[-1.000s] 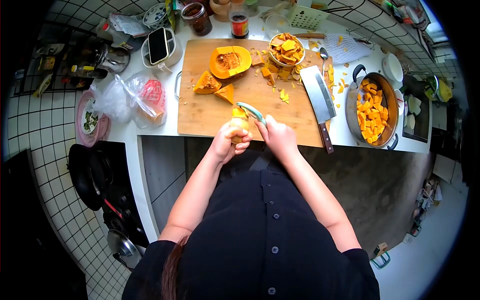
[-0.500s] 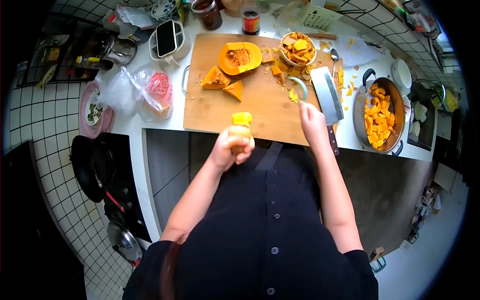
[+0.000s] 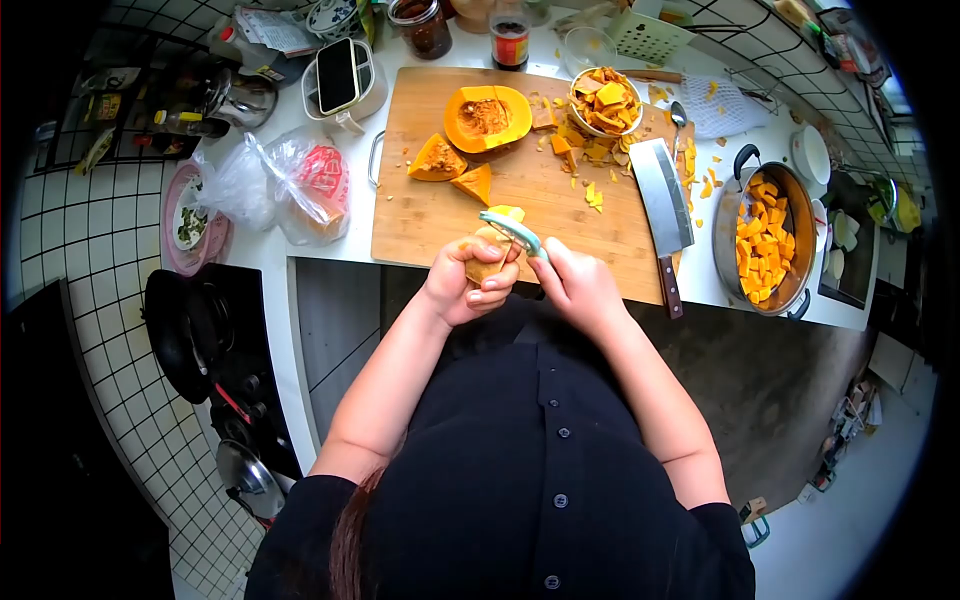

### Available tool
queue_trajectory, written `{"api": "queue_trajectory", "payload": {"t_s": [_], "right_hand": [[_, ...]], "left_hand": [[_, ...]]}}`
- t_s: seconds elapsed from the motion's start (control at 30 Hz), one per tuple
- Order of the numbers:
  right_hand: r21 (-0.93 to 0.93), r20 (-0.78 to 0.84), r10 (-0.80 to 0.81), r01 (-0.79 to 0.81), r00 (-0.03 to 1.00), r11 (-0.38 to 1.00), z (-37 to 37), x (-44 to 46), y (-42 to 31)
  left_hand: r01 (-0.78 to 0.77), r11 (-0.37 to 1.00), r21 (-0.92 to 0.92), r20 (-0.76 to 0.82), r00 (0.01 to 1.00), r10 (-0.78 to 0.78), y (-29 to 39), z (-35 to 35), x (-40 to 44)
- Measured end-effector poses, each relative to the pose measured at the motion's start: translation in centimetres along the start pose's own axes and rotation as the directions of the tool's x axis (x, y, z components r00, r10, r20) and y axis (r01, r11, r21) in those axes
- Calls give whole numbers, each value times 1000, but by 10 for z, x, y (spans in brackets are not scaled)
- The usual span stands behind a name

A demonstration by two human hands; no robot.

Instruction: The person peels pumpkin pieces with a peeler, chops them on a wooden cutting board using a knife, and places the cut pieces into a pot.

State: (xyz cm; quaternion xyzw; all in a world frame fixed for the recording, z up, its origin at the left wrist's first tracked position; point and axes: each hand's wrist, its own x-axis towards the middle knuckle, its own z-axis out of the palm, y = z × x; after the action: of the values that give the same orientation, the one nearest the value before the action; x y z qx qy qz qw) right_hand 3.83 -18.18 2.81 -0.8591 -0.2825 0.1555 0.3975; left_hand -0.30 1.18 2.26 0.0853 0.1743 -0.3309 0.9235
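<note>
My left hand (image 3: pixel 475 278) is wrapped round a tan-skinned orange pumpkin chunk (image 3: pixel 491 236) at the wooden board's (image 3: pixel 590 245) near edge, and my right hand (image 3: pixel 582 285) grips a curved pale-green peeler (image 3: pixel 516 233) across it, blocking some of the view. Past that: a seedy orange pumpkin half (image 3: pixel 512 120) plus two wedges (image 3: pixel 437 161). Annoyingly, a broad steel cleaver (image 3: pixel 661 200) lies between my right hand and the metal pot (image 3: pixel 726 245) of orange cubes (image 3: pixel 765 245).

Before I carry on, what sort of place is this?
A kitchen, probably a home one: there's a stove, a board with cut squash, and a pot of orange chunks.
</note>
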Motion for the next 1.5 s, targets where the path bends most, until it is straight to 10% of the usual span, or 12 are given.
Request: {"api": "queue_trajectory", "payload": {"t_s": [0.27, 0.43, 0.87, 1.2, 1.3, 1.5], "right_hand": [[-252, -149, 110, -146, 983, 957, 13, 2, 34], [108, -233, 433, -419, 871, 901, -3, -2, 63], [-155, -5, -86, 84, 996, 984, -25, 5, -11], [-406, -188, 41, -116, 981, 906, -25, 9, 17], [-298, -309, 309, -400, 900, 867, -56, 15, 58], [18, -97, 318, -317, 943, 948, -51, 15, 32]], "left_hand": [[17, 1000, 21, 94, 995, -18, 1, 14, -4], [-161, 978, 133, 12, 987, 160, 3, 38, -7], [-19, 894, 449, -178, 978, 110, 13, 34, -7], [-42, 840, 541, -179, 970, 164, -1, 44, -6], [-53, 819, 571, -150, 974, 168, -7, 64, -23], [-58, 785, 617, -203, 952, 230, 3, 39, -14]]}}
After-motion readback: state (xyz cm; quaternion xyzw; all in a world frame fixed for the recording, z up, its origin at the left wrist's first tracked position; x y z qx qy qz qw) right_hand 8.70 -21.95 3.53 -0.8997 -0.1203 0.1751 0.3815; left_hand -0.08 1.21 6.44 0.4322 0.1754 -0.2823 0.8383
